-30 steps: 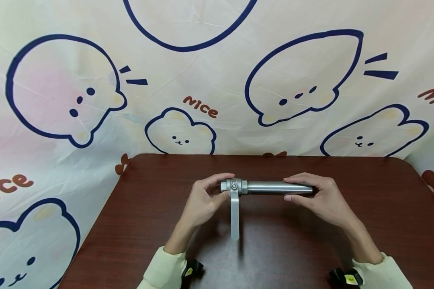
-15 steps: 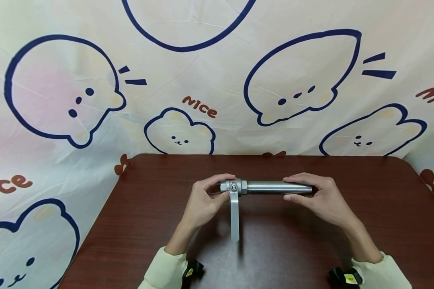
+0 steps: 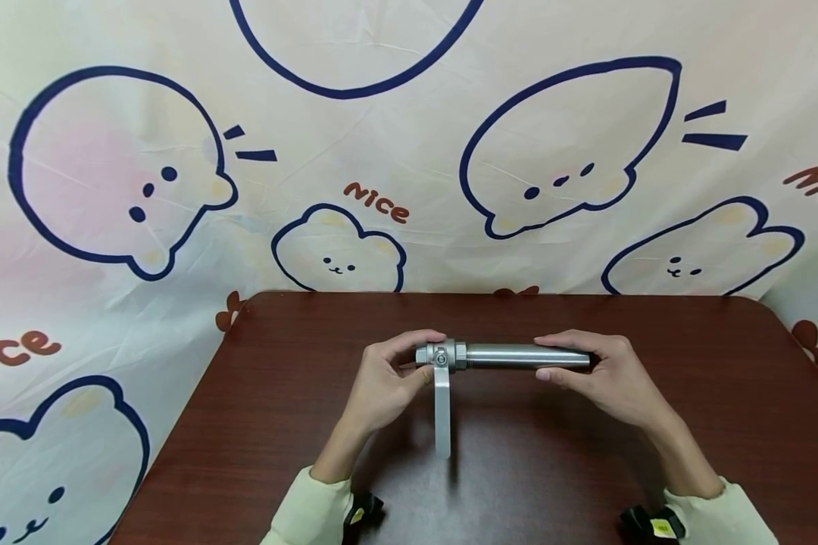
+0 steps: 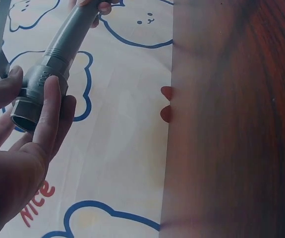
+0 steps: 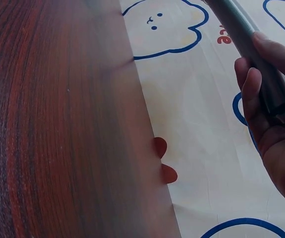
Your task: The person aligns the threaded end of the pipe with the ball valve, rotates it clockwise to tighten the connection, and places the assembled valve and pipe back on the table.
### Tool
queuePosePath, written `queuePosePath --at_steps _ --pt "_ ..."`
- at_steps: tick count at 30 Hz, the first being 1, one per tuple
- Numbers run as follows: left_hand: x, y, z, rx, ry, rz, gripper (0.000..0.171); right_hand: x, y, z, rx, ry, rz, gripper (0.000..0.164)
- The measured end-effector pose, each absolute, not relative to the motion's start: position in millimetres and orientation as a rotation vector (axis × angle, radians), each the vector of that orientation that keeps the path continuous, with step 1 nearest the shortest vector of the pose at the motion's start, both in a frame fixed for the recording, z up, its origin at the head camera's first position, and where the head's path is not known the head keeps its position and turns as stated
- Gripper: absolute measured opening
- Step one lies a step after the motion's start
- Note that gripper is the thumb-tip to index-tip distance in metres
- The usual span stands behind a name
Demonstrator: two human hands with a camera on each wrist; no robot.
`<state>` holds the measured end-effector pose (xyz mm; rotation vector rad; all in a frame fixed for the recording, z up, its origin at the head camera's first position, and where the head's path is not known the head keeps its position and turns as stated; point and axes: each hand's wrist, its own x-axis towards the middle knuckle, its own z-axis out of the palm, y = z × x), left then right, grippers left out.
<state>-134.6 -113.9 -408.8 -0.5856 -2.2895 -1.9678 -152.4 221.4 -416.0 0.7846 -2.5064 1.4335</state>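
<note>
Held level above the table is a metal ball valve (image 3: 453,354) joined to a smooth steel pipe (image 3: 511,355). Its flat lever handle (image 3: 442,416) points toward the person. My left hand (image 3: 385,382) grips the valve body at the left end, thumb in front and fingers behind; in the left wrist view the hollow hex end (image 4: 26,115) shows past the fingers. My right hand (image 3: 607,372) grips the pipe's right end between thumb and fingers. In the right wrist view the pipe (image 5: 246,37) runs into the palm, where part of its end is hidden.
Beneath the hands is a dark reddish-brown wooden table (image 3: 518,469) with rounded far corners. A pale curtain (image 3: 436,151) with blue cartoon outlines hangs behind and beside it. Black straps with yellow labels sit at both wrists, below light sleeves (image 3: 310,509).
Both hands and the valve with its pipe stay nearly still; they sit a few pixels lower in the head view. The grips look the same.
</note>
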Motion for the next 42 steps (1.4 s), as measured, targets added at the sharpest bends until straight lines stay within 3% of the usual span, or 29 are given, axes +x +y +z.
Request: queuePosePath --at_steps 18,27,42 --pt "-137 -112 -412 -0.588 -2.307 -1.904 0.047 -152 225 -415 0.78 -2.553 1.575 0.04" --pt "-137 -115 -408 -0.537 -2.328 -1.928 0.045 -154 220 -418 0.823 -2.509 1.368 0.056" --pt "-138 -118 -407 -0.543 -2.308 -1.934 0.045 -154 213 -418 0.878 -2.382 1.327 0.054"
